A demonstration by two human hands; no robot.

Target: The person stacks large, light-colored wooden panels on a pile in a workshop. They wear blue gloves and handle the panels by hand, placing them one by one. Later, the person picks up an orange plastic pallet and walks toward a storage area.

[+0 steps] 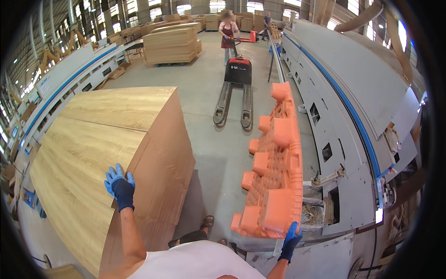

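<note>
My left hand, in a blue glove, lies with fingers spread on top of a tall stack of wood-grain panels. It rests near the stack's right edge and grips nothing. My right hand, also blue-gloved, is closed on the near lower corner of an orange plastic pallet. The pallet stands on its edge, with its block-shaped feet facing left toward the stack. My right fingertips show on the pallet's outer side; the rest of the grip is partly hidden.
Ahead, a person in a dark red apron holds the handle of a red-and-black pallet truck, forks toward me. Long machines line the right and left. Another panel stack stands at the back. Further off is a second person.
</note>
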